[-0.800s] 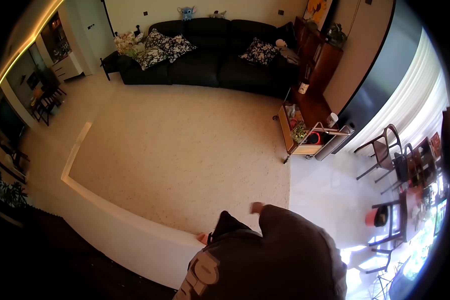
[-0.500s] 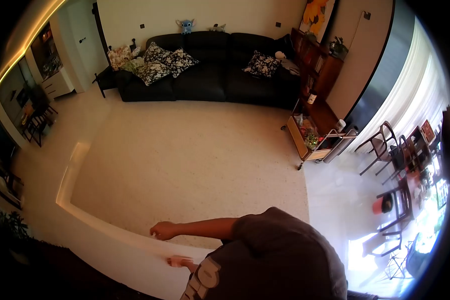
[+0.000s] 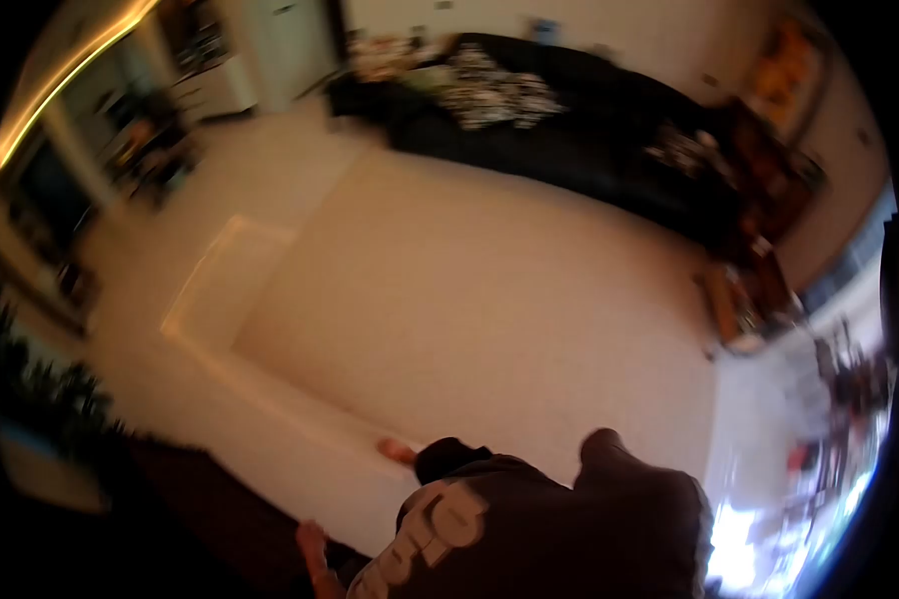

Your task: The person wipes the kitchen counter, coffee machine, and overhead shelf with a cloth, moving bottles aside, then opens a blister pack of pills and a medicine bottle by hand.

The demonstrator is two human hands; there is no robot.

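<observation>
My left hand [image 3: 313, 542] is low in the view, in front of my dark shirt [image 3: 569, 529] and beside a dark brown surface [image 3: 195, 489]. Motion blur hides its fingers, and nothing held in it can be made out. My right hand is out of sight; only the dark sleeve [image 3: 601, 449] on that side shows. A bare foot [image 3: 397, 451] is on the pale floor ahead of my body, below a black trouser or shorts leg [image 3: 451, 459].
A large beige rug [image 3: 469, 290] lies before a black sofa [image 3: 569, 160] with patterned cushions [image 3: 489, 90]. A wheeled cart [image 3: 734, 309] stands at the right, near bright windows. Leafy plants [image 3: 45, 384] are at the left. Chairs [image 3: 155, 155] stand farther back.
The view has turned and blurred, so the sofa and cart sit farther right. My outstretched right hand has left the view. My left hand now shows at the bottom.
</observation>
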